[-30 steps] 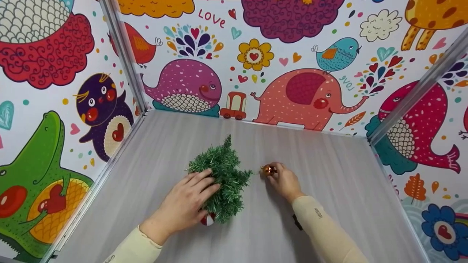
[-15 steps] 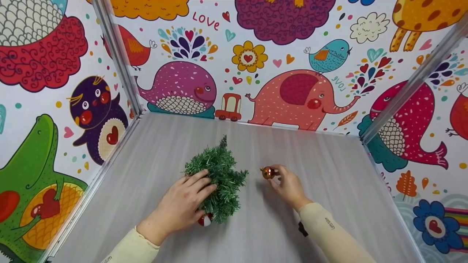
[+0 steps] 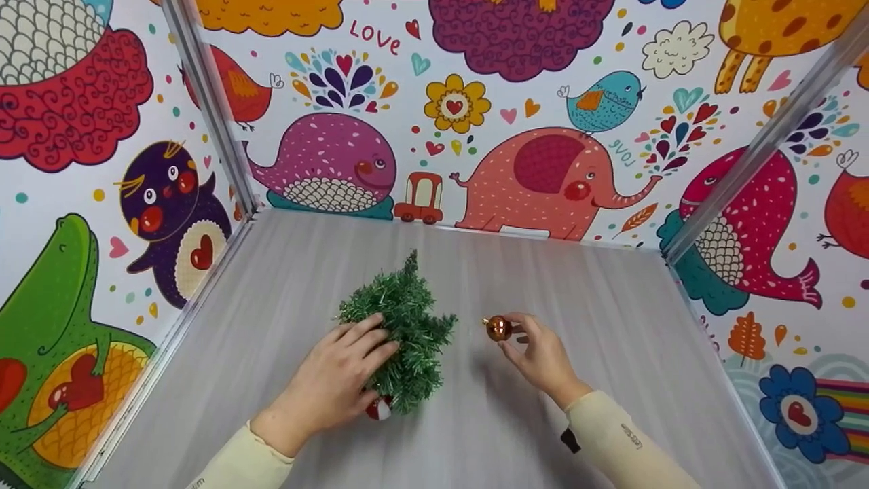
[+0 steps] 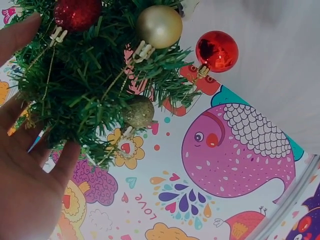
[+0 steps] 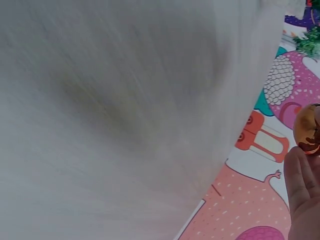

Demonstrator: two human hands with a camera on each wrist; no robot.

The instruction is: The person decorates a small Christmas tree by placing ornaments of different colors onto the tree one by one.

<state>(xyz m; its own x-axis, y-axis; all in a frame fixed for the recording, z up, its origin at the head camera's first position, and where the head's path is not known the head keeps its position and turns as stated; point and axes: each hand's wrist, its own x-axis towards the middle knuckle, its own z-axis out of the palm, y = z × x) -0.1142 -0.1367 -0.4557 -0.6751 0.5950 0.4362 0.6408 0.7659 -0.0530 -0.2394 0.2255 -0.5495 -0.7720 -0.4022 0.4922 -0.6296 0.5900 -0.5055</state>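
A small green artificial Christmas tree (image 3: 407,319) stands left of centre in the head view. My left hand (image 3: 343,377) rests on its left side, fingers extended over the foliage; in the left wrist view the thumb and fingers lie spread on either side of the branches. A red and white bauble (image 3: 380,407) shows below that hand. In the left wrist view, a glossy red bauble (image 4: 217,51), a pale gold bauble (image 4: 160,27), a glittery gold bauble (image 4: 138,112) and a glittery red bauble (image 4: 77,12) hang on it. My right hand (image 3: 546,356) pinches a shiny copper-coloured bauble (image 3: 499,329), its cap facing the tree.
Grey wood-grain tabletop (image 3: 597,305) lies under both hands. Walls printed with cartoon animals (image 3: 557,180) close in the back and both sides, with metal posts (image 3: 210,102) at the corners. A dark strap end (image 3: 570,440) shows under the right sleeve.
My right hand has drawn the copper-coloured bauble slightly away from the tree and turned it, so more of the bauble shows. My left hand stays on the tree. The head view has shifted slightly.
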